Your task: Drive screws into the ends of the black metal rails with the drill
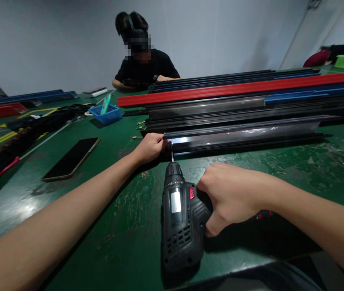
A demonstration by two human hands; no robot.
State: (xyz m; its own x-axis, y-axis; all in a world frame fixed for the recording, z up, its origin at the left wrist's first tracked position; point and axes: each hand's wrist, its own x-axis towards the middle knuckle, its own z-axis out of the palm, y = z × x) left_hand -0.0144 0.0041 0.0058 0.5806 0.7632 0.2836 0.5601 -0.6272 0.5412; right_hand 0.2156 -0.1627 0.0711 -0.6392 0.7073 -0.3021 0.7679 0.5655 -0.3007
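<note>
My right hand (pixel 231 198) is closed around the grip of a black cordless drill (pixel 179 218), which lies level over the green table. Its bit (pixel 171 151) points at the near end of a long black metal rail (pixel 244 135). My left hand (pixel 149 147) is closed on that rail's left end, right beside the bit tip. Whether a screw sits at the bit tip is too small to tell.
Behind the rail lies a stack of long black, blue and red profiles (pixel 238 91). A dark phone (pixel 72 158) lies to the left, a blue bin (pixel 105 114) farther back. Another person (pixel 143 66) sits across the table. Cables and black parts (pixel 14 139) lie at far left.
</note>
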